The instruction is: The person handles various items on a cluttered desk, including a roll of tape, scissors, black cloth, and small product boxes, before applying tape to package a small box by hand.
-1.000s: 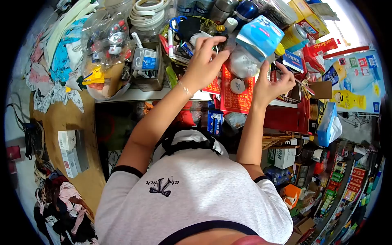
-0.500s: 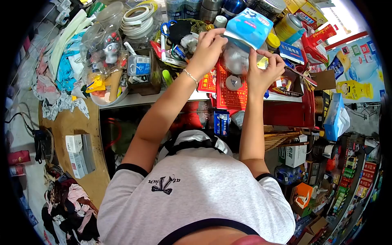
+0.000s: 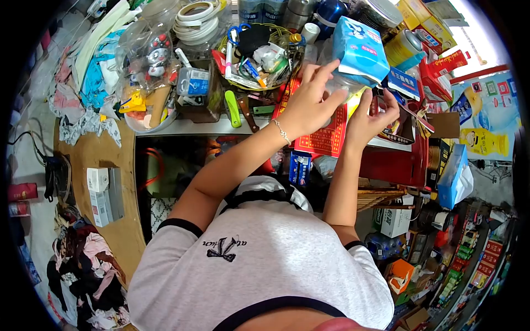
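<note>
The blue printed pack (image 3: 361,51) is tilted by a clear plastic jar (image 3: 338,83) on the cluttered table (image 3: 199,128). The left hand (image 3: 313,105) has its fingers spread at the pack's lower edge; contact is unclear. The right hand (image 3: 372,118), thumb and forefinger apart, is beside a red printed sheet (image 3: 326,141).

“三” on flat blue box (image 3: 403,83); unclear lettering on shirt (image 3: 292,259)

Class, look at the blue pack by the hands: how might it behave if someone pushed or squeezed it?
The blue pack looks smooth and faintly shiny, so it may slide when pushed. Its softly rounded edges suggest flexible wrapping, which would probably dent if squeezed.
</note>
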Motion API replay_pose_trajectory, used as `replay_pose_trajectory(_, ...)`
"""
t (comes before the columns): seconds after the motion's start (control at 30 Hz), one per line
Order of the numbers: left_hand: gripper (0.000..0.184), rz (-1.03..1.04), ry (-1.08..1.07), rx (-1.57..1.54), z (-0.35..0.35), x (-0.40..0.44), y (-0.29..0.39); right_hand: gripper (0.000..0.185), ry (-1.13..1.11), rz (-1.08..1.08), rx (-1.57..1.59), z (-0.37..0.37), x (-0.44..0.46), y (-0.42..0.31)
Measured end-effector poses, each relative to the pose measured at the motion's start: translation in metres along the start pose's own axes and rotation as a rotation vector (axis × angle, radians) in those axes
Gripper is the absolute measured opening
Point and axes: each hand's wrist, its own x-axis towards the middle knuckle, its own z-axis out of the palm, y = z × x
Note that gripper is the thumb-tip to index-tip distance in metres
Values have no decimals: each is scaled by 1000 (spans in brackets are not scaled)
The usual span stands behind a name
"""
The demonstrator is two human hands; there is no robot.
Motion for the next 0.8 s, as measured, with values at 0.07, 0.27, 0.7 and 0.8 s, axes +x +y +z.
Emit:
replay_pose_trajectory(0.07,53,16,37,-10,-6,-6,-1,37,-76,-178,-51,3,-9,-13)
replay_pose_trajectory(0.27,44,4,273,-186,-54,-20,-20,29,-411,-433,15,48,-30,-59)
replay_pose_trajectory(0.7,37,-35,490,-279,-133,-89,4,26,-748,-773,-668,180,-29,-48)
replay_pose_trajectory(0.8,39,-35,497,-229,-136,-93,-2,24,-803,-814,-778,185,-30,-44)
